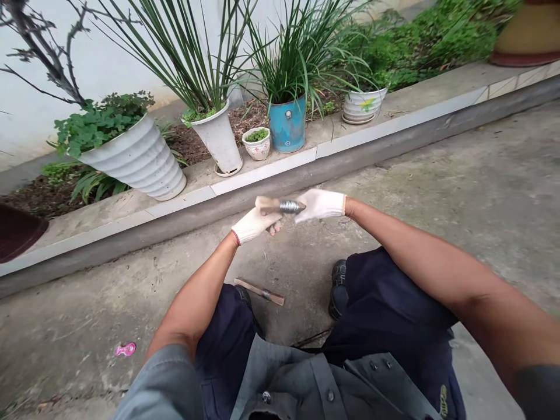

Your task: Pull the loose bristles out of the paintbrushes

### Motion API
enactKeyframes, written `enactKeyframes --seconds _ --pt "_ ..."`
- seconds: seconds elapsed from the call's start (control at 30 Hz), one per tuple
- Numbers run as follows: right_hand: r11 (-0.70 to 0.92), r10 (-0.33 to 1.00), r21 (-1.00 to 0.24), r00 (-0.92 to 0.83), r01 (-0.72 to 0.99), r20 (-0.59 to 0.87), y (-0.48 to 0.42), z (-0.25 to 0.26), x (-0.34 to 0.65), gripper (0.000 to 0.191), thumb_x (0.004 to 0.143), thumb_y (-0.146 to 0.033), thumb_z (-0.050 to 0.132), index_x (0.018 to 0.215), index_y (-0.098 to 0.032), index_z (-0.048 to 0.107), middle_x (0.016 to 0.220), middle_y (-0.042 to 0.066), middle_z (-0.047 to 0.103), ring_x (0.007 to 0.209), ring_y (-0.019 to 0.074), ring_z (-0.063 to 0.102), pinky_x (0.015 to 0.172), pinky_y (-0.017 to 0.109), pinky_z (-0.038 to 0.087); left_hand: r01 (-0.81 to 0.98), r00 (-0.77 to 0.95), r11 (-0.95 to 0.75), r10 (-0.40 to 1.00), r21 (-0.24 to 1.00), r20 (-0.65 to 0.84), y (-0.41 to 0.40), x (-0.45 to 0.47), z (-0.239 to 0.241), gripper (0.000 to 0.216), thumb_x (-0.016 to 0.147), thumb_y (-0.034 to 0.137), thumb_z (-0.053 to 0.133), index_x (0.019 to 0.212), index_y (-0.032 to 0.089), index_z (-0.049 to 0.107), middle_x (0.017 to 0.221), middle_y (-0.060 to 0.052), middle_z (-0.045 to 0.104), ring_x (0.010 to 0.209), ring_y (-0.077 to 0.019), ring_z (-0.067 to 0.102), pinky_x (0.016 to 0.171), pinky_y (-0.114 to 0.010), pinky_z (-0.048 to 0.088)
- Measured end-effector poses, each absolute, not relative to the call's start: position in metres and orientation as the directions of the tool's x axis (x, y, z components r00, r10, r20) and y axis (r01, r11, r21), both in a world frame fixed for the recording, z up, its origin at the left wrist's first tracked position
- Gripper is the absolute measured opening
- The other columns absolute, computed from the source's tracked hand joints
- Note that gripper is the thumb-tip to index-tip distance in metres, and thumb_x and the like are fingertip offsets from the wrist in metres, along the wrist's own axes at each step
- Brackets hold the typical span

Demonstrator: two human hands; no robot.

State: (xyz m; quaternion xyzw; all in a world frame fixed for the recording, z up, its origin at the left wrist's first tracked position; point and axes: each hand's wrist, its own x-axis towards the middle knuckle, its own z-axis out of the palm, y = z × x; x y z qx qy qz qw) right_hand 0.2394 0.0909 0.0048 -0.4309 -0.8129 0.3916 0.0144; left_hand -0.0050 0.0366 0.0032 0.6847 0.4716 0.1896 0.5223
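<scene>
My left hand (254,226), in a white knit glove, is closed around a wooden stick (266,204). Silvery wire (289,207) is wound in a tight coil about the stick toward its right end. My right hand (321,205), gloved too, is at that end, the tip lying between thumb and fingers; motion blurs its fingertips. On the concrete between my feet lies a second flat wooden stick (260,291) with a dark wire binding around it.
A low tiled ledge (266,172) runs across in front of me. On it stand a ribbed white pot (140,157), a tall white pot (219,140), a small patterned pot (257,149) and a blue bucket (287,125) with plants. A pink object (126,349) lies on the ground at left.
</scene>
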Motion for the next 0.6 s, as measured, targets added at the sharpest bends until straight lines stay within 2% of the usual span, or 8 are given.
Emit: enactKeyframes --seconds 0.07,0.13,0.27,0.37,0.43,0.53,0.6 --pt "0.297 0.81 -0.645 -0.543 0.705 -0.221 0.097 0.008 0.237 0.034 0.08 -0.049 0.067 0.095 -0.018 0.068 0.077 0.003 0.072 0.069 0.0157 0.063 0.059 0.023 0.042 0.432 0.466 0.005 0.855 0.902 -0.228 0.037 -0.003 0.002 0.03 0.098 0.039 0.051 0.096 0.013 0.067 0.079 -0.005 0.07 0.06 -0.0109 0.062 0.061 -0.023 0.052" --pt "0.285 0.876 -0.568 -0.451 0.772 -0.173 0.104 0.006 0.234 0.035 0.084 -0.05 0.063 0.095 -0.018 0.069 0.08 0.006 0.073 0.073 0.0186 0.066 0.061 0.024 0.042 0.466 0.467 -0.001 0.85 0.885 -0.245 0.037 -0.001 0.0 0.029 0.097 0.036 0.05 0.097 0.013 0.068 0.078 -0.004 0.069 0.059 -0.0108 0.062 0.06 -0.022 0.051" --pt "0.279 0.92 -0.264 -0.336 0.923 -0.2 0.114 -0.003 0.231 0.035 0.085 -0.046 0.062 0.103 -0.019 0.075 0.098 0.014 0.077 0.089 0.0273 0.071 0.071 0.03 0.047 0.574 0.485 -0.052 0.825 0.817 -0.289 0.035 0.0 -0.006 0.03 0.096 0.038 0.049 0.098 0.015 0.069 0.076 -0.002 0.069 0.056 -0.0105 0.06 0.056 -0.022 0.048" --pt "0.311 0.899 -0.057 -0.313 0.949 -0.305 0.114 -0.012 0.227 0.034 0.083 -0.033 0.064 0.11 -0.018 0.077 0.106 0.019 0.077 0.098 0.0315 0.073 0.079 0.035 0.051 0.658 0.48 -0.074 0.808 0.75 -0.341 0.033 0.002 -0.005 0.029 0.094 0.04 0.05 0.091 0.017 0.068 0.072 -0.001 0.069 0.053 -0.011 0.057 0.054 -0.022 0.045" --pt "0.36 0.871 0.032 -0.324 0.932 -0.37 0.109 -0.019 0.222 0.036 0.08 -0.029 0.067 0.111 -0.015 0.079 0.107 0.022 0.077 0.1 0.0338 0.073 0.08 0.037 0.052 0.72 0.447 -0.082 0.814 0.69 -0.37 0.033 0.003 -0.002 0.029 0.093 0.04 0.051 0.085 0.018 0.068 0.07 0.0 0.068 0.051 -0.0119 0.057 0.052 -0.022 0.043" --pt "0.492 0.791 0.057 -0.42 0.869 -0.444 0.1 -0.027 0.216 0.04 0.073 -0.026 0.071 0.109 -0.011 0.079 0.105 0.024 0.076 0.098 0.0348 0.073 0.078 0.037 0.052 0.788 0.431 -0.151 0.828 0.597 -0.358 0.034 0.003 0.003 0.029 0.092 0.036 0.048 0.075 0.019 0.065 0.067 0.0 0.068 0.052 -0.0128 0.057 0.052 -0.023 0.041" --pt "0.584 0.71 0.029 -0.493 0.811 -0.502 0.095 -0.029 0.215 0.038 0.068 -0.024 0.073 0.104 -0.012 0.08 0.1 0.021 0.077 0.091 0.0321 0.073 0.074 0.036 0.051 0.806 0.45 -0.209 0.825 0.554 -0.342 0.035 0.002 0.004 0.029 0.091 0.033 0.047 0.07 0.02 0.063 0.067 0.0 0.067 0.052 -0.0127 0.056 0.053 -0.024 0.04"
